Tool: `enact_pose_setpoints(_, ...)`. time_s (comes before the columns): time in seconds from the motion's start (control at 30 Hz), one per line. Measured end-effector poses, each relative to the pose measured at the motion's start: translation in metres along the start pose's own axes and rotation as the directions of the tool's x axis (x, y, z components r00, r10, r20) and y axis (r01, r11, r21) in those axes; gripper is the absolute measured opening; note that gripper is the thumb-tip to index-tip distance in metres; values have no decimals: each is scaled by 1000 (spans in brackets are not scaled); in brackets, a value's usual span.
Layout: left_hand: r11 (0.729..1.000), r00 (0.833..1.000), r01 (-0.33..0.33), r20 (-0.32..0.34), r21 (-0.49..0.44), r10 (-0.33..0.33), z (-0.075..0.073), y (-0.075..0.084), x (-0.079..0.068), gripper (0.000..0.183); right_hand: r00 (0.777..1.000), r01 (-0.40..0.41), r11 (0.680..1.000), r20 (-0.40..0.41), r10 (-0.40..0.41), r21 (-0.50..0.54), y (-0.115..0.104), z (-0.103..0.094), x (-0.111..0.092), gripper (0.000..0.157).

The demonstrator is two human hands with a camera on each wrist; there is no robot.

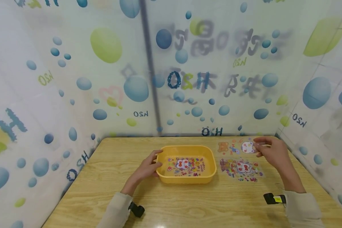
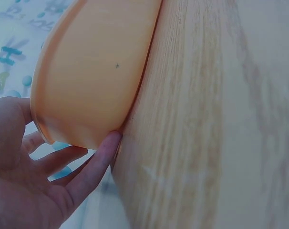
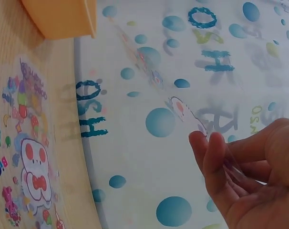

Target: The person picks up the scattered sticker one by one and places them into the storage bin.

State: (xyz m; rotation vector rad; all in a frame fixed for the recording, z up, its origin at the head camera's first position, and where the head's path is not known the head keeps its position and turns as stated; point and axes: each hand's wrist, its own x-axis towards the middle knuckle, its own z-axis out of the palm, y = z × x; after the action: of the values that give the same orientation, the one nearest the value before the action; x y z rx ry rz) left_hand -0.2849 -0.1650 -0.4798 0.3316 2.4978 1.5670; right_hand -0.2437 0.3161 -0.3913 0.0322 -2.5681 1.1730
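A yellow plastic tray stands mid-table. My left hand grips its left end, thumb at the rim and fingers against the outer wall. Inside the tray lies a clear sticker sheet with a white cartoon character and small colourful prints. My right hand pinches the right edge of another clear sticker sheet, printed with a brown bear and a white animal face. In the right wrist view this held sheet is raised at a slant, seen nearly edge-on.
On the table right of the tray lies a printed clear sheet with a white character and red bow. The wood-grain table meets a curtain with blue and green dots at its far edge. Black wrist cameras sit at both sleeves.
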Motion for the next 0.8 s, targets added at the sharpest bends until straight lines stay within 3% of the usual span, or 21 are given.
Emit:
enact_pose_setpoints(0.4,1000,999,-25,22,-7,25,-3,-1,0,57,999,5,999,40,-6,33,-12,18,3,30)
enact_pose_setpoints(0.8,1000,1000,-12,13,-9,13,-2,-1,1,56,995,37,999,97,-40,32,-45,49,10,28)
